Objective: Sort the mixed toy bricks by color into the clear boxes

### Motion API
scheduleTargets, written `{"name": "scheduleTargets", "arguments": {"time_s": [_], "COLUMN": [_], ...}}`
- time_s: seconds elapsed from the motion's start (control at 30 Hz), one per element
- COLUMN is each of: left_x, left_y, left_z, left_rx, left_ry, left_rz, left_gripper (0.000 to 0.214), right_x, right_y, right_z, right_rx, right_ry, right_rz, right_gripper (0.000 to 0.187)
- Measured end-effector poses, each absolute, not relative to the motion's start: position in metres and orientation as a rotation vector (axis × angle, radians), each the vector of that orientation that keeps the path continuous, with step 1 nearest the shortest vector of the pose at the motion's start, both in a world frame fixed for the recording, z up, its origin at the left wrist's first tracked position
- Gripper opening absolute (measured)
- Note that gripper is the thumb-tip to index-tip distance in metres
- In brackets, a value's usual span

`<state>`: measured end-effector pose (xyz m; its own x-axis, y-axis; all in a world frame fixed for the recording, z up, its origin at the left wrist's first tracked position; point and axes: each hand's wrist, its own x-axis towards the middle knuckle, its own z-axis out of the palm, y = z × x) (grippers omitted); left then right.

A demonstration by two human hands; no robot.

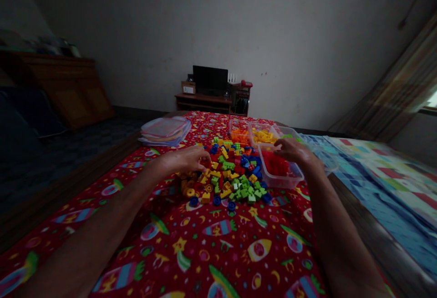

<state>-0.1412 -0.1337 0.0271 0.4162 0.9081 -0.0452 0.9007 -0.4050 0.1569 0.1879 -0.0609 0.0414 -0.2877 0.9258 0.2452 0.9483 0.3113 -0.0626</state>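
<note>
Plastic bricks (232, 175) lie heaped on a red rocket-print bedsheet (218, 248). Left hand (184, 160): grip curled against the heap, pinch not determinable. Right hand (293, 150): grip loosely spread above a clear tub (283, 180) of red bricks (276, 164). Monitor (210, 79) stands on a low wooden stand (201, 102) against the far wall (300, 38).

A home bedroom: red patterned bedspread (205, 248), curtained window (399, 77), monitor (210, 79) on wooden stand (203, 102)

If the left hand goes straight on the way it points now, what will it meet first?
The loose pile of plastic toy bricks; the left hand seems already at its edge, though depth is unclear.
</note>
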Motion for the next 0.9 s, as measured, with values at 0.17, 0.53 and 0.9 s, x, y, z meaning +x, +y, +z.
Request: {"name": "scheduleTargets", "arguments": {"time_s": [0.17, 0.53, 0.9], "left_x": [-0.137, -0.136, -0.127], "left_y": [-0.131, -0.130, -0.135], "left_z": [0.021, 0.030, 0.019], "left_rx": [2.530, 2.394, 1.926], "left_ry": [1.629, 1.541, 1.264], "left_rz": [-0.012, 0.336, 0.692], "left_gripper": [0.020, 0.033, 0.040], "right_x": [0.175, 0.101, 0.081], "right_y": [-0.070, -0.114, -0.116], "right_z": [0.046, 0.035, 0.016], "right_rx": [-1.506, -1.117, -0.783], "right_ry": [-2.338, -2.602, -2.502], "right_rz": [-0.052, 0.016, 0.019], "right_gripper": [0.027, 0.022, 0.026]}}
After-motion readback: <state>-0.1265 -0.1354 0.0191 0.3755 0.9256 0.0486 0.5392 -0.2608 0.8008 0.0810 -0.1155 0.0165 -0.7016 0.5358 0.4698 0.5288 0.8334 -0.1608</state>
